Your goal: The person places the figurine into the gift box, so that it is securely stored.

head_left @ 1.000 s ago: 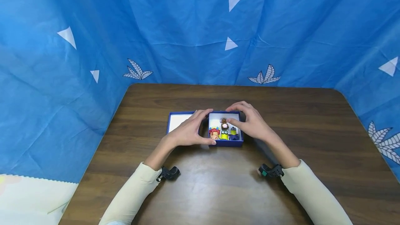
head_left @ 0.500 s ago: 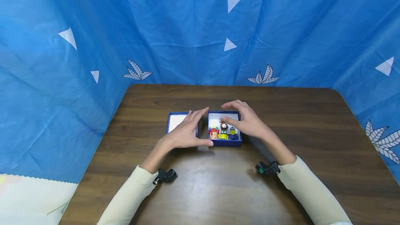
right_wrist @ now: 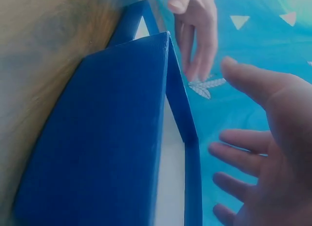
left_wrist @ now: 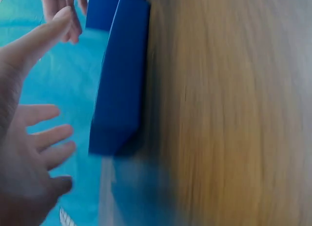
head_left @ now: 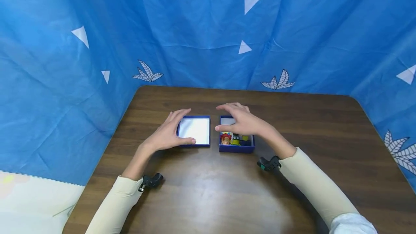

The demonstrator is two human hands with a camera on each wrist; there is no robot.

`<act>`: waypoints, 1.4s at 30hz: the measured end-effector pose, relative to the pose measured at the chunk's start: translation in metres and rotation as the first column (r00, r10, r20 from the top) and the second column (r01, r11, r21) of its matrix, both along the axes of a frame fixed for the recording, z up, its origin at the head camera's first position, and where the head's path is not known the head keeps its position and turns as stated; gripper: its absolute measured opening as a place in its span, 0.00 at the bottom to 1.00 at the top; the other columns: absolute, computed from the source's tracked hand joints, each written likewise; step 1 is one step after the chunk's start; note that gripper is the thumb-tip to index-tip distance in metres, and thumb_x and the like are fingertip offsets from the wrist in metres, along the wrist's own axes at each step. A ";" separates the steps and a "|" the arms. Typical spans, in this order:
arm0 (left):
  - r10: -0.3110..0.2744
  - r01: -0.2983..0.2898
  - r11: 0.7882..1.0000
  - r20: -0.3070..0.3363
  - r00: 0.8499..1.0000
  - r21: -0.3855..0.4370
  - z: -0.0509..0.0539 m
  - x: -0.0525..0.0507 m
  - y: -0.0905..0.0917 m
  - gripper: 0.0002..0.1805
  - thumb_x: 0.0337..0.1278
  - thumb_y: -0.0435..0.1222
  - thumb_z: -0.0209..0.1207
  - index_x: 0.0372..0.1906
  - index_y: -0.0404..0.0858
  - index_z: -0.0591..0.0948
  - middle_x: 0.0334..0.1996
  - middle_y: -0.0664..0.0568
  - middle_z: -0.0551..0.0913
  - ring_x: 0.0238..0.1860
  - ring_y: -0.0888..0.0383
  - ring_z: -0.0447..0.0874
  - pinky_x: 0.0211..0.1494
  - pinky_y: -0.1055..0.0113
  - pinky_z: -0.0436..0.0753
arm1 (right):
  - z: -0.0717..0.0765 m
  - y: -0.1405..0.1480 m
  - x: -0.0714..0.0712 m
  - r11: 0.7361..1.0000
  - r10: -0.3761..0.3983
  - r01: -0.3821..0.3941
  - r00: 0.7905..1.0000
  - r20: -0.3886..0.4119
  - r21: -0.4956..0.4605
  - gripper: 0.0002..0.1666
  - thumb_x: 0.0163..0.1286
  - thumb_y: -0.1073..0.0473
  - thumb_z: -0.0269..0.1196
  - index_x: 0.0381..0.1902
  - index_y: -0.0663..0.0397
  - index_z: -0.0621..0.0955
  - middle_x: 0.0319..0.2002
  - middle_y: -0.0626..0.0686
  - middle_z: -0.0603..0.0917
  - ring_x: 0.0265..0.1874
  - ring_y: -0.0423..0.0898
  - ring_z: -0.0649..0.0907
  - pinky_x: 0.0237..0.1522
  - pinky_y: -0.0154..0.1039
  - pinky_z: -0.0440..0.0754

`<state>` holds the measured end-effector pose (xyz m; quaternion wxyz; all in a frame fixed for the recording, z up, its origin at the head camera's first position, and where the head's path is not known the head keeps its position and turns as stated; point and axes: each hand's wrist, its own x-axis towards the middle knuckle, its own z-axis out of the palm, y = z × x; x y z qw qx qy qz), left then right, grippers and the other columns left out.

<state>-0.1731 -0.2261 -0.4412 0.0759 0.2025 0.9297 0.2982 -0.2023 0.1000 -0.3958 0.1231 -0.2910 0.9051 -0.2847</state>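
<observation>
Two shallow blue box parts with white insides lie side by side on the table. My left hand [head_left: 167, 133] hovers at the left edge of the box lid [head_left: 195, 131], thumb and fingers spread, holding nothing. My right hand [head_left: 243, 121] hangs over the open box [head_left: 236, 149] with its thumb and fingers apart, also holding nothing. Inside that box lie small toy figures: one with a red hat [head_left: 225, 139], a yellow goggled minion [head_left: 235, 139] and a yellow-and-dark-blue one [head_left: 246, 141]. The right hand hides the box's back part.
The brown wooden table [head_left: 208, 190] has rounded back corners. A blue patterned cloth [head_left: 201, 28] hangs behind it and at both sides. Pale fabric [head_left: 35, 205] shows at the lower left. A narrow gap separates the two box parts.
My left hand has moved left, from the box's near-left corner to the lid's left edge. My right hand has shifted left over the box, covering the brown-haired figure.
</observation>
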 end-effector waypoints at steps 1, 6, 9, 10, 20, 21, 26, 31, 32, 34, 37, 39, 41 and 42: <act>0.007 -0.007 1.000 0.035 0.999 -0.012 0.000 0.001 -0.005 0.66 0.48 0.64 0.78 0.88 0.51 0.55 0.86 0.47 0.57 0.87 0.41 0.54 0.88 0.33 0.50 | 0.000 -0.004 -0.001 1.000 0.006 -0.006 1.000 0.010 0.026 0.52 0.69 0.31 0.71 0.81 0.50 0.70 0.79 0.54 0.74 0.83 0.61 0.62 0.81 0.75 0.51; 0.029 -0.020 0.999 0.177 0.984 -0.048 0.000 0.004 -0.028 0.71 0.45 0.62 0.81 0.89 0.51 0.50 0.88 0.43 0.49 0.86 0.35 0.53 0.79 0.25 0.64 | -0.003 -0.025 -0.005 0.985 0.056 -0.063 0.997 0.044 0.162 0.60 0.65 0.26 0.71 0.83 0.51 0.67 0.83 0.55 0.69 0.86 0.63 0.56 0.80 0.74 0.49; 0.024 -0.011 0.998 0.190 0.981 -0.069 -0.001 0.003 -0.036 0.72 0.44 0.62 0.81 0.89 0.51 0.49 0.88 0.41 0.49 0.87 0.31 0.49 0.81 0.21 0.55 | -0.005 -0.037 -0.006 0.969 0.075 -0.081 0.997 0.035 0.234 0.62 0.63 0.25 0.72 0.84 0.52 0.66 0.83 0.55 0.68 0.87 0.63 0.53 0.81 0.73 0.45; 0.019 -0.005 0.997 0.190 0.982 -0.073 -0.002 0.002 -0.037 0.72 0.44 0.62 0.81 0.89 0.51 0.49 0.88 0.41 0.49 0.87 0.31 0.47 0.81 0.21 0.52 | -0.005 -0.041 -0.006 0.963 0.076 -0.082 0.997 0.032 0.256 0.63 0.63 0.25 0.72 0.84 0.52 0.66 0.84 0.54 0.67 0.87 0.62 0.53 0.81 0.73 0.43; -0.024 0.046 0.991 0.169 0.985 -0.129 -0.007 -0.003 -0.035 0.78 0.36 0.64 0.84 0.89 0.52 0.48 0.88 0.42 0.51 0.90 0.34 0.39 0.82 0.20 0.36 | -0.003 -0.069 0.001 0.813 0.142 -0.122 0.990 0.008 0.569 0.84 0.50 0.15 0.73 0.89 0.50 0.50 0.89 0.53 0.53 0.89 0.61 0.48 0.84 0.74 0.35; -0.021 0.044 0.990 0.164 0.986 -0.135 -0.007 -0.003 -0.035 0.78 0.36 0.64 0.84 0.89 0.52 0.48 0.88 0.42 0.51 0.90 0.34 0.39 0.82 0.20 0.36 | -0.003 -0.071 0.001 0.806 0.144 -0.116 0.990 -0.001 0.581 0.84 0.50 0.15 0.73 0.89 0.51 0.50 0.89 0.53 0.54 0.89 0.61 0.48 0.84 0.74 0.35; -0.007 0.027 0.988 0.131 0.991 -0.152 -0.009 -0.004 -0.035 0.76 0.37 0.64 0.83 0.89 0.50 0.51 0.88 0.42 0.55 0.90 0.35 0.43 0.82 0.19 0.38 | -0.007 -0.075 0.000 0.809 0.133 -0.092 0.991 -0.028 0.581 0.80 0.52 0.18 0.75 0.89 0.51 0.53 0.88 0.52 0.58 0.89 0.59 0.51 0.85 0.73 0.35; -0.009 0.026 0.989 0.121 0.993 -0.142 -0.007 -0.004 -0.032 0.74 0.37 0.64 0.83 0.88 0.50 0.53 0.87 0.42 0.57 0.89 0.36 0.46 0.82 0.20 0.39 | -0.008 -0.075 -0.003 0.821 0.127 -0.086 0.991 -0.034 0.564 0.79 0.51 0.20 0.77 0.88 0.51 0.56 0.87 0.53 0.61 0.87 0.58 0.57 0.85 0.73 0.39; -0.008 0.025 0.990 0.119 0.993 -0.140 -0.008 -0.004 -0.032 0.74 0.37 0.64 0.83 0.88 0.49 0.53 0.87 0.42 0.57 0.89 0.36 0.46 0.83 0.20 0.39 | -0.008 -0.074 -0.004 0.825 0.127 -0.087 0.991 -0.034 0.558 0.79 0.51 0.20 0.77 0.88 0.51 0.56 0.87 0.53 0.61 0.86 0.58 0.58 0.85 0.73 0.39; -0.007 0.023 0.991 0.119 0.993 -0.132 -0.007 -0.005 -0.032 0.74 0.37 0.63 0.83 0.88 0.50 0.53 0.87 0.42 0.58 0.89 0.36 0.46 0.83 0.21 0.39 | -0.009 -0.073 -0.006 0.834 0.130 -0.092 0.991 -0.032 0.544 0.79 0.51 0.21 0.78 0.88 0.52 0.56 0.86 0.53 0.62 0.86 0.58 0.59 0.85 0.73 0.40; -0.002 0.016 0.993 0.111 0.994 -0.120 -0.007 -0.006 -0.034 0.74 0.38 0.63 0.83 0.88 0.50 0.53 0.87 0.42 0.58 0.89 0.37 0.49 0.84 0.23 0.38 | -0.008 -0.071 -0.008 0.857 0.131 -0.101 0.991 -0.024 0.506 0.78 0.52 0.23 0.78 0.88 0.52 0.56 0.86 0.54 0.62 0.85 0.59 0.60 0.84 0.73 0.39; 0.005 0.007 0.994 0.104 0.995 -0.113 -0.006 -0.007 -0.036 0.74 0.37 0.63 0.83 0.88 0.50 0.53 0.87 0.41 0.58 0.88 0.37 0.51 0.84 0.23 0.38 | -0.008 -0.069 -0.010 0.876 0.134 -0.110 0.991 -0.018 0.469 0.77 0.52 0.24 0.78 0.88 0.52 0.56 0.86 0.55 0.61 0.85 0.59 0.60 0.84 0.74 0.39; 0.017 -0.006 0.995 0.101 0.995 -0.103 -0.004 -0.007 -0.038 0.74 0.37 0.62 0.84 0.88 0.50 0.53 0.86 0.40 0.59 0.88 0.37 0.53 0.84 0.23 0.38 | -0.006 -0.066 -0.012 0.902 0.135 -0.119 0.991 -0.010 0.416 0.77 0.53 0.26 0.79 0.88 0.52 0.56 0.87 0.55 0.61 0.85 0.60 0.60 0.84 0.74 0.39; 0.021 -0.012 0.995 0.101 0.995 -0.098 -0.002 -0.006 -0.040 0.74 0.37 0.62 0.84 0.88 0.51 0.53 0.86 0.40 0.58 0.88 0.36 0.53 0.84 0.23 0.38 | -0.005 -0.065 -0.012 0.914 0.135 -0.122 0.991 -0.007 0.388 0.77 0.53 0.26 0.79 0.88 0.52 0.56 0.87 0.55 0.60 0.85 0.60 0.60 0.84 0.74 0.39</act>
